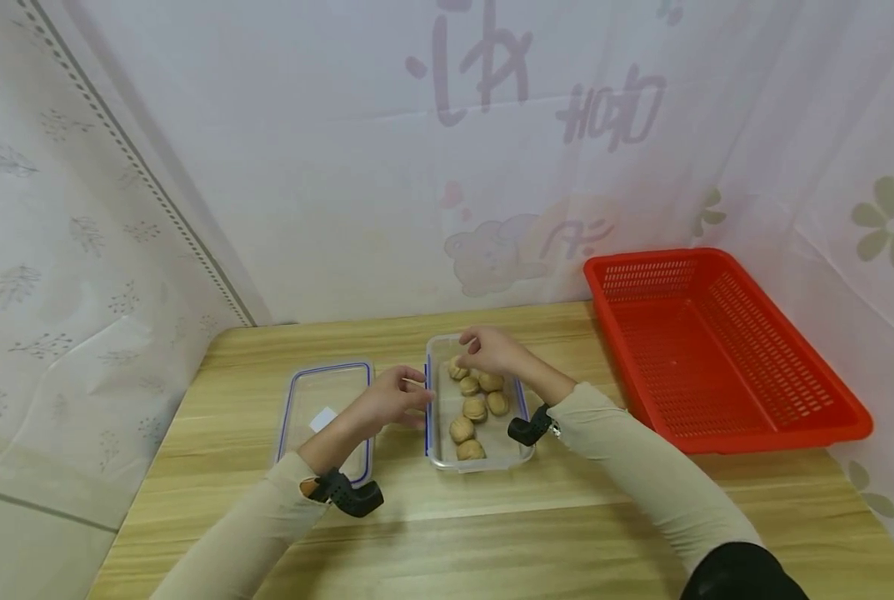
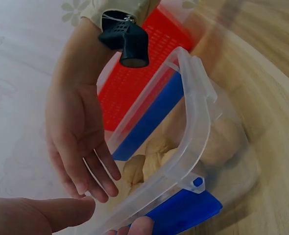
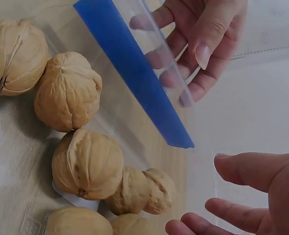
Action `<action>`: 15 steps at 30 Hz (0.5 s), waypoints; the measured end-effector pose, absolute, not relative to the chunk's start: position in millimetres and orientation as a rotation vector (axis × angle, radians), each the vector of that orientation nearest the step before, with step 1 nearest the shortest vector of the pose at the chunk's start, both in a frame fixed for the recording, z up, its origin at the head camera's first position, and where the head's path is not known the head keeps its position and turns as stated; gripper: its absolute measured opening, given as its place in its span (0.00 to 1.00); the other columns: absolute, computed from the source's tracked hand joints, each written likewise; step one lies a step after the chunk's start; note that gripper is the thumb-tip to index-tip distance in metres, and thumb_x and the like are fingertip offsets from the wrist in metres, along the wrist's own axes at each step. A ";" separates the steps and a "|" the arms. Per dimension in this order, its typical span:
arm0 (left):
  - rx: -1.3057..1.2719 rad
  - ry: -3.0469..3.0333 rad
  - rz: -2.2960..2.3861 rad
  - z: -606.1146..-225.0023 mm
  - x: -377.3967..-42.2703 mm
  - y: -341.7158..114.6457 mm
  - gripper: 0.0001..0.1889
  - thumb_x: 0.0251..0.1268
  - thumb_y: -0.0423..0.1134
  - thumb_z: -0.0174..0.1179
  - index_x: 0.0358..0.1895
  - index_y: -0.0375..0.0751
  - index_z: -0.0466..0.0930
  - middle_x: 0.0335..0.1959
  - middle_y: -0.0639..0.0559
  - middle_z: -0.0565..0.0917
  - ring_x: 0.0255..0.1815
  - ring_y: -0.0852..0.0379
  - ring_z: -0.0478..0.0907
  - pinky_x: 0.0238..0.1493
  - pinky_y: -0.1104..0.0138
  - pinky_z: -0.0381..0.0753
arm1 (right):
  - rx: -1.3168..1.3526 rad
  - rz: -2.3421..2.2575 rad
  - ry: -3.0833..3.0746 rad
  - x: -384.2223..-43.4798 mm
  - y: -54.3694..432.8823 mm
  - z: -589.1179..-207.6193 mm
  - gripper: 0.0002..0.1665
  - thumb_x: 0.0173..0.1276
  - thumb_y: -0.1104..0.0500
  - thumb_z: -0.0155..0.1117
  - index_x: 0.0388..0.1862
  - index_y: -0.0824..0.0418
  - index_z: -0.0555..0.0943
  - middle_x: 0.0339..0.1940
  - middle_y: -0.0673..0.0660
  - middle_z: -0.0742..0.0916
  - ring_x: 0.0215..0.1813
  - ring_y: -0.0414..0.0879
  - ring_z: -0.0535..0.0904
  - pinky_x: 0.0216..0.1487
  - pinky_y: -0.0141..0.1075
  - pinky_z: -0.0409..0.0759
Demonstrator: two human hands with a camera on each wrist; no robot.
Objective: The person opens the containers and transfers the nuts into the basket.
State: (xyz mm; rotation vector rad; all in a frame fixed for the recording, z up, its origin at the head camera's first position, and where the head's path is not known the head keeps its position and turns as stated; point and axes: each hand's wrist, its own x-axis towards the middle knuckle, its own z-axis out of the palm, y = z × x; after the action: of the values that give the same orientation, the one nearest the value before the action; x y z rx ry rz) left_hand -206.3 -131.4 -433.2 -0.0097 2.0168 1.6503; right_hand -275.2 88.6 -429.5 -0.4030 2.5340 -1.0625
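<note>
At the centre of the head view, a clear container (image 1: 441, 417) with blue side clips (image 3: 134, 73) sits on the bench (image 1: 447, 542), walnuts (image 1: 473, 408) lying inside along its middle and upper part. At its left wall is the left hand (image 1: 399, 398), relaxed and grasping nothing, thumb apart from the fingers; whether its fingertips touch the wall, I cannot tell. The right hand (image 1: 489, 350) is over the container's upper end, released, with a gap between thumb and fingers. Left of centre, partly behind the left forearm, lies a clear lid (image 1: 307, 392) edged in blue, with a white label (image 1: 322, 418). A red basket (image 1: 694, 333) stands at the right.
</note>
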 end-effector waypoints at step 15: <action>-0.044 2.023 1.624 -435.3 -205.5 -126.4 0.22 0.71 0.23 0.59 0.63 0.25 0.62 0.44 0.38 0.78 0.34 0.52 0.80 0.36 0.61 0.92 | -0.403 -0.906 2.610 -273.0 73.6 -442.5 0.29 0.63 0.58 0.74 0.61 0.67 0.80 0.49 0.62 0.87 0.47 0.51 0.83 0.48 0.40 0.85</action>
State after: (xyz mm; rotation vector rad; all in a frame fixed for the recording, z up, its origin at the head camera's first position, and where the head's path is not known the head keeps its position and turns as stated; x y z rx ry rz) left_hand -205.5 -126.4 -435.3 -0.0439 2.0228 1.6238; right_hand -273.0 73.6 -442.5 -0.4031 2.6102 -0.9055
